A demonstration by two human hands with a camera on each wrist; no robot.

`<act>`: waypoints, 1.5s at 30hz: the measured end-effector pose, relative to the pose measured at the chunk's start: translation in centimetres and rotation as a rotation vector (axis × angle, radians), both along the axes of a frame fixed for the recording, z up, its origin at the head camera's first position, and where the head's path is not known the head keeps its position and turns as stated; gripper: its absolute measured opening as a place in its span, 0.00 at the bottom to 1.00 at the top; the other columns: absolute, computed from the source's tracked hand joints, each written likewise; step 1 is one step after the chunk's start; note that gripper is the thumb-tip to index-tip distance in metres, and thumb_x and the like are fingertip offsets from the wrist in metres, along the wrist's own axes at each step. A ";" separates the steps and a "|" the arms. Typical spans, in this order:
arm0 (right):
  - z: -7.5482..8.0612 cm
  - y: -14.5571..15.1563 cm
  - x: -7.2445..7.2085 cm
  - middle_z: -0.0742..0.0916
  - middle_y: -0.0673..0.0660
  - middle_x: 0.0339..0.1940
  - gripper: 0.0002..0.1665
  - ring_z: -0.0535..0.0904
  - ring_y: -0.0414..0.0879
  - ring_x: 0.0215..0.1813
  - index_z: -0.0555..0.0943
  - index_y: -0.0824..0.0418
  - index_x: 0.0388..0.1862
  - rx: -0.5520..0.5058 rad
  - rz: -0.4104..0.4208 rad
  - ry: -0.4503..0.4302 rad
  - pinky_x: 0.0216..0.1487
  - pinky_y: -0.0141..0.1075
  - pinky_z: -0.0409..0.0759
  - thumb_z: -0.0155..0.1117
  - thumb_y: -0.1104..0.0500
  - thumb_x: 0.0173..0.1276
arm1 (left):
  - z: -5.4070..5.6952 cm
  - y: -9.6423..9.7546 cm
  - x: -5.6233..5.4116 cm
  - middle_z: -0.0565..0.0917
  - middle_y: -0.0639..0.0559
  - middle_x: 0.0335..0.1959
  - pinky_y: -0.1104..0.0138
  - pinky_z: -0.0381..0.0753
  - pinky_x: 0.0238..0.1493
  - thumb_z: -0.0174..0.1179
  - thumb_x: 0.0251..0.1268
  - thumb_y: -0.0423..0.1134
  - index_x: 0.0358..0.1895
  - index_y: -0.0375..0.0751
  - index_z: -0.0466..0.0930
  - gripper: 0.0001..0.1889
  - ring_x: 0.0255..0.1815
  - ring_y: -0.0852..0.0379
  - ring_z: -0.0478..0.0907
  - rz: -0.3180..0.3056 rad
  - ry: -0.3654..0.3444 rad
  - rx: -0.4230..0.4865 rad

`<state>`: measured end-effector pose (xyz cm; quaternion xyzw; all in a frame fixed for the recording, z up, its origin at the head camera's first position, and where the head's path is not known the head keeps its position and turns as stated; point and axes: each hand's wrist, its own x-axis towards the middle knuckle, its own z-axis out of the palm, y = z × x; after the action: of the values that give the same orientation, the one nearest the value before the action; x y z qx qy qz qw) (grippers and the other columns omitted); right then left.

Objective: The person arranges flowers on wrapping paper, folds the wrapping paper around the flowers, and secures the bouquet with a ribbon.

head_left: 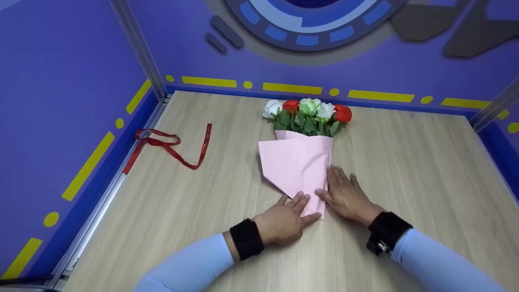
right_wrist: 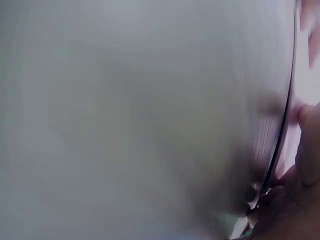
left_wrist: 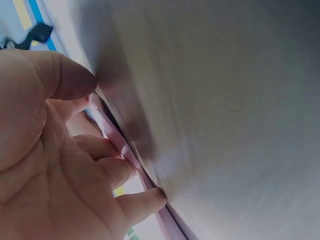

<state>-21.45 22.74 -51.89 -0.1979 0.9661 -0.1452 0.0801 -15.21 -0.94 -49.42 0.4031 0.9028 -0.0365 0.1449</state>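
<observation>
One bunch of flowers (head_left: pixel 310 115) in pink paper (head_left: pixel 294 158), flat on table (head_left: pixel 405 170); left hand (head_left: pixel 284 221), fingers spread on the narrow end, right hand (head_left: pixel 349 198), fingers straight, thumb apart, at its edge, presumably holding the fold down.

Pale pink wrapping paper (head_left: pixel 288 160) lies on the desk (head_left: pixel 211 194), folded into a cone, creased along its right part and narrowing toward the near end. Five roses (head_left: pixel 310 107), two white, two red, one pale green, show with green leaves (head_left: pixel 309 125) at the wide far end.
</observation>
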 end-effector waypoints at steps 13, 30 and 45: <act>0.0 1.2 2.1 0.64 0.75 0.83 0.60 0.54 0.72 0.85 0.60 0.74 0.82 -0.020 0.079 0.023 0.78 0.75 0.50 0.69 0.33 0.70 | 0.1 -0.1 -0.2 0.51 0.37 0.87 0.43 0.58 0.82 0.39 0.86 0.45 0.83 0.76 0.55 0.29 0.88 0.40 0.46 0.011 -0.052 0.022; 0.5 2.9 -5.4 0.55 0.77 0.85 0.78 0.47 0.75 0.85 0.53 0.72 0.84 -0.017 -0.060 -0.034 0.78 0.76 0.42 0.75 0.23 0.55 | 0.3 0.2 -0.1 0.54 0.38 0.86 0.45 0.62 0.81 0.40 0.86 0.45 0.82 0.77 0.59 0.28 0.88 0.42 0.49 0.008 -0.041 0.019; -0.1 -0.6 2.1 0.64 0.79 0.80 0.39 0.58 0.73 0.83 0.59 0.80 0.79 0.018 0.076 0.149 0.80 0.66 0.56 0.54 0.52 0.84 | 0.2 0.0 0.1 0.53 0.38 0.87 0.45 0.59 0.82 0.41 0.85 0.46 0.83 0.77 0.57 0.29 0.88 0.42 0.48 0.015 -0.043 0.015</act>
<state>-19.31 22.15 -52.00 -0.2439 0.9624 -0.1185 0.0151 -15.15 -0.91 -49.22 0.3982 0.9027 -0.0201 0.1618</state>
